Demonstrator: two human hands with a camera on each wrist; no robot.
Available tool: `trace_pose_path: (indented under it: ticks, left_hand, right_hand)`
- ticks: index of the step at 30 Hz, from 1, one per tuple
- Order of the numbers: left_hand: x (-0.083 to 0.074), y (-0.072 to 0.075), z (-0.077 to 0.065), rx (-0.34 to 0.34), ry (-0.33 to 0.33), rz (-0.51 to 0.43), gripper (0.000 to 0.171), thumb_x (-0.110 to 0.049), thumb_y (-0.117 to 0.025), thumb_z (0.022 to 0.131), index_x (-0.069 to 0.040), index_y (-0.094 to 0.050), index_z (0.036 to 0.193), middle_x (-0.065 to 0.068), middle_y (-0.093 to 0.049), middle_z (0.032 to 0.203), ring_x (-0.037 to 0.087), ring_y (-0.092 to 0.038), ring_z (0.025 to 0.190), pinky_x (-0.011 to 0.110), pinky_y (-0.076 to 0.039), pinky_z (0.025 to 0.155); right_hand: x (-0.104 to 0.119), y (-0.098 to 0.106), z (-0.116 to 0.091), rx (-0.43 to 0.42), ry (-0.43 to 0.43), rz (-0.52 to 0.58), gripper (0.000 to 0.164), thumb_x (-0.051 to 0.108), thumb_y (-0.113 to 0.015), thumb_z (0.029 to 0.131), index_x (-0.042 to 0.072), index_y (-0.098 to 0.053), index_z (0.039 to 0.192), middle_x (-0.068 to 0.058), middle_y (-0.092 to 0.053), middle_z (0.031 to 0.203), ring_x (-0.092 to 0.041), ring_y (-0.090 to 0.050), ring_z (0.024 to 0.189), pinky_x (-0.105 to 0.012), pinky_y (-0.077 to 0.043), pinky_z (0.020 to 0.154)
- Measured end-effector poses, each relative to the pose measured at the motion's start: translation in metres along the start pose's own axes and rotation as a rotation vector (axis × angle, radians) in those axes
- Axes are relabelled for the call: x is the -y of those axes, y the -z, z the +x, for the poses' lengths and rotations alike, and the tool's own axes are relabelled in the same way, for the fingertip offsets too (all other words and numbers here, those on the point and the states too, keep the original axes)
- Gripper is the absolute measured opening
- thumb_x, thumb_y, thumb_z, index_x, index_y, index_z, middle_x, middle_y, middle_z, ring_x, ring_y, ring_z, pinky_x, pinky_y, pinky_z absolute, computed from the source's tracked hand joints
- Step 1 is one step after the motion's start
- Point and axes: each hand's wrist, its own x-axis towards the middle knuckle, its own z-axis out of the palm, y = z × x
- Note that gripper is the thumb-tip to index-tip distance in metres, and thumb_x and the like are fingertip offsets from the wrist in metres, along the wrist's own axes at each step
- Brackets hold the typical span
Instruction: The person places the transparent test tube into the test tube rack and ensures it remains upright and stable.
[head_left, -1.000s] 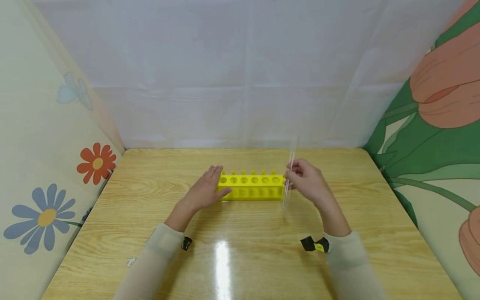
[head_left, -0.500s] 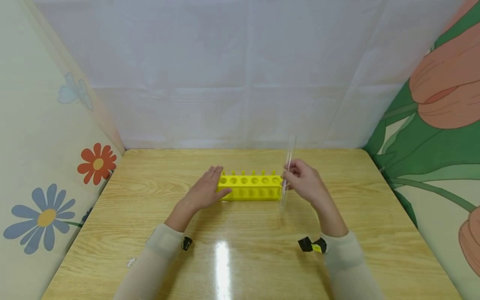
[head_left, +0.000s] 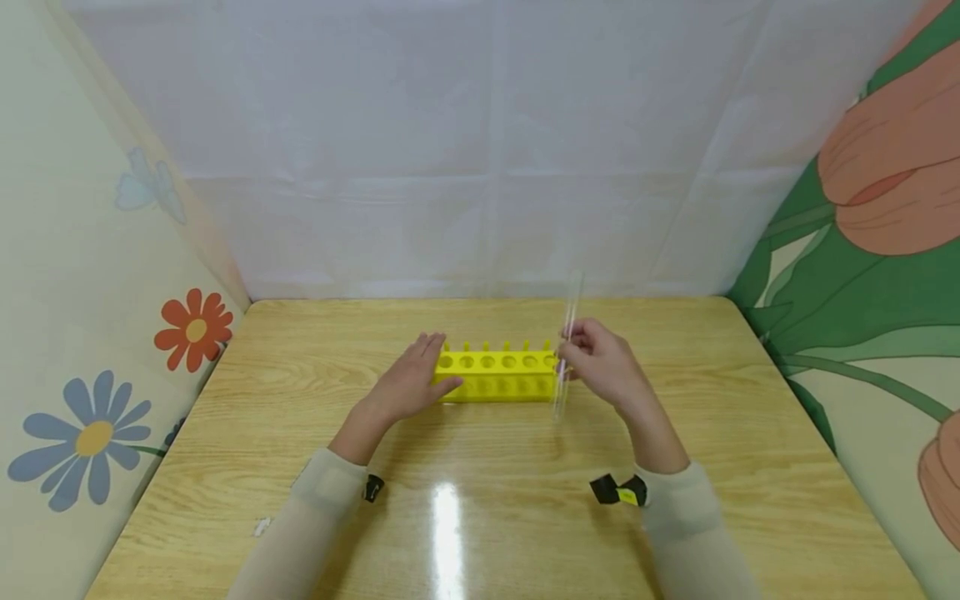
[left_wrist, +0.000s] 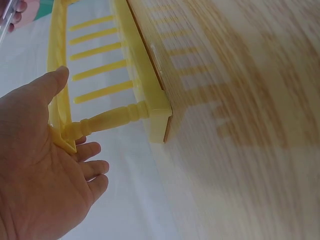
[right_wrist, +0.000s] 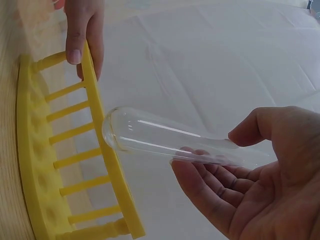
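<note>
A yellow test tube rack (head_left: 498, 373) with a row of holes along its top stands on the wooden table. My left hand (head_left: 405, 383) grips its left end; in the left wrist view the thumb (left_wrist: 52, 85) lies over the top plate, the other fingers behind. Between thumb and fingers, my right hand (head_left: 606, 365) pinches a clear glass test tube (head_left: 573, 304). The tube is held nearly upright and overlaps the rack's right end in the head view. In the right wrist view the tube's rounded bottom (right_wrist: 112, 131) is right by the rack's top plate (right_wrist: 112, 165).
Wood-grain tabletop (head_left: 480, 475) surrounds the rack, with a bright reflection near the front. A small white scrap (head_left: 262, 524) lies at the left front. Behind the table hangs a white cloth (head_left: 420, 192); flower-printed panels (head_left: 885, 317) flank both sides.
My right hand has shifted a little to the left with the test tube, from beside the rack's right end to over it. The left hand and the rack have stayed put.
</note>
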Motion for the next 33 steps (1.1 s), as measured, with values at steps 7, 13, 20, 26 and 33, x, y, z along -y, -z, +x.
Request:
trace_pose_path:
  ticks: [7,13,20,26,33]
  left_hand:
    - [-0.0002,-0.0004,0.0002,0.015,0.012,-0.009,0.085,-0.051,-0.052,0.103,-0.001,-0.014,0.161,0.019,-0.018,0.167,0.038,-0.013,0.155,0.052,-0.018,0.124]
    - [0.0001,-0.0006,0.0004,0.015,0.013,-0.004,0.085,-0.051,-0.052,0.103,-0.001,-0.014,0.161,0.019,-0.018,0.167,0.038,-0.012,0.155,0.051,-0.018,0.125]
    - [-0.0004,0.0,0.0009,0.013,0.012,-0.01,0.085,-0.05,-0.052,0.103,0.0,-0.015,0.161,0.019,-0.019,0.167,0.039,-0.014,0.154,0.052,-0.018,0.124]
    - [-0.0012,0.0006,0.0002,0.012,0.011,-0.002,0.084,-0.05,-0.052,0.104,0.0,-0.015,0.161,0.02,-0.019,0.166,0.039,-0.014,0.154,0.051,-0.018,0.125]
    - [-0.0021,0.0018,-0.0002,0.016,0.01,-0.005,0.084,-0.049,-0.053,0.104,0.0,-0.015,0.161,0.02,-0.019,0.166,0.039,-0.014,0.154,0.051,-0.017,0.125]
  right_hand:
    - [0.0026,-0.0014,0.0009,0.013,0.002,0.014,0.027,0.016,-0.057,0.102,-0.003,-0.054,0.121,-0.021,-0.064,0.106,-0.022,-0.067,0.085,-0.033,-0.063,0.072]
    - [0.002,-0.0027,0.0033,0.02,0.007,0.004,0.026,0.015,-0.056,0.102,-0.003,-0.055,0.12,-0.024,-0.064,0.107,-0.022,-0.067,0.085,-0.042,-0.063,0.075]
    - [0.0019,-0.0037,0.0069,0.023,-0.003,-0.013,0.025,0.015,-0.056,0.101,-0.002,-0.055,0.119,-0.026,-0.064,0.108,-0.023,-0.067,0.085,-0.044,-0.063,0.077]
    - [0.0055,-0.0055,0.0063,0.024,-0.002,-0.015,0.024,0.013,-0.056,0.101,-0.002,-0.055,0.119,-0.022,-0.065,0.106,-0.023,-0.067,0.085,-0.04,-0.063,0.076]
    - [0.0076,-0.007,0.0064,0.027,0.0,0.001,0.026,0.013,-0.056,0.101,-0.003,-0.055,0.121,-0.021,-0.064,0.107,-0.025,-0.067,0.087,-0.035,-0.063,0.075]
